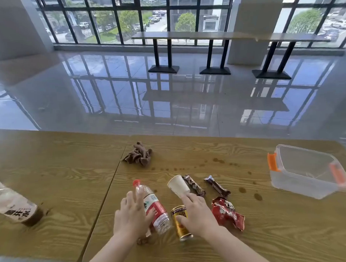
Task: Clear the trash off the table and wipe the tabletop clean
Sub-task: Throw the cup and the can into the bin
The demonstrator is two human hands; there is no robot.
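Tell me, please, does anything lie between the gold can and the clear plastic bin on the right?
Yes. The crumpled red wrapper lies just right of the gold can, on the way to the clear plastic bin; beyond it are only dark spots on the table.

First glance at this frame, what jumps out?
Both hands, left and right, reach into a litter cluster at the table's near centre: bottle, gold can, paper cup, red wrapper. A clear bin with orange latches sits far right, a brown rag behind.
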